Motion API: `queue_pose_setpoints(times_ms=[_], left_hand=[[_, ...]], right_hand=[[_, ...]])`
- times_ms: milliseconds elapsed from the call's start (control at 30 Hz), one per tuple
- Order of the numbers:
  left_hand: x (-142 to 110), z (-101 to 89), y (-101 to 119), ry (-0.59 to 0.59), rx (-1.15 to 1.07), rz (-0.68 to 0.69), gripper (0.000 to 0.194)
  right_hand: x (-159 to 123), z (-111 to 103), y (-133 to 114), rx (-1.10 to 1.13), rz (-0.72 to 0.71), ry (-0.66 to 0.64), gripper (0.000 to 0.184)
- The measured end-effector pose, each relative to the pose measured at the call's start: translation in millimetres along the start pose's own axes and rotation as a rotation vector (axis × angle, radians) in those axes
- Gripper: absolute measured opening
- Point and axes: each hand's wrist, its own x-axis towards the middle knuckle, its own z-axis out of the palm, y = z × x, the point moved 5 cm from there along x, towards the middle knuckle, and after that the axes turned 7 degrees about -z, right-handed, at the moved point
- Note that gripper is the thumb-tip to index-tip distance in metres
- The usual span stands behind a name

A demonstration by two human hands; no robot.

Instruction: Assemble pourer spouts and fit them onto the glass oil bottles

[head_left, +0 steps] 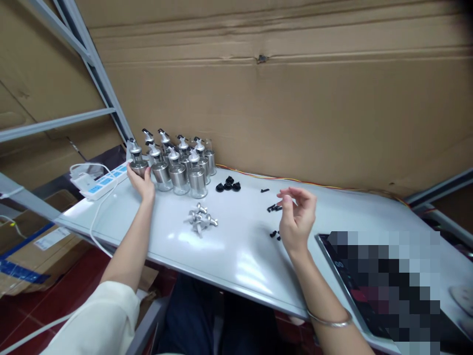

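The left hand clasps a topped bottle, others beside its fingers, while silver tops and black pieces remain unfitted, left of the right hand, fingers curled, hold unclear.

the one view looks from the person's head, above the near edge of the bench, facing forward and steeply down. the legs show close below; the bottles along the far edge are farther off, with cardboard behind. the near edge slants down rightward.
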Motion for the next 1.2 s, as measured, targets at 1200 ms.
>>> queue_pose_setpoints(times_ms=[1200], left_hand=[[-26, 9.4, 33, -0.121, -0.061, 0.246, 0.078]], right_hand=[[-4, 8, -1, -0.094, 0.058, -0.205, 0.015]])
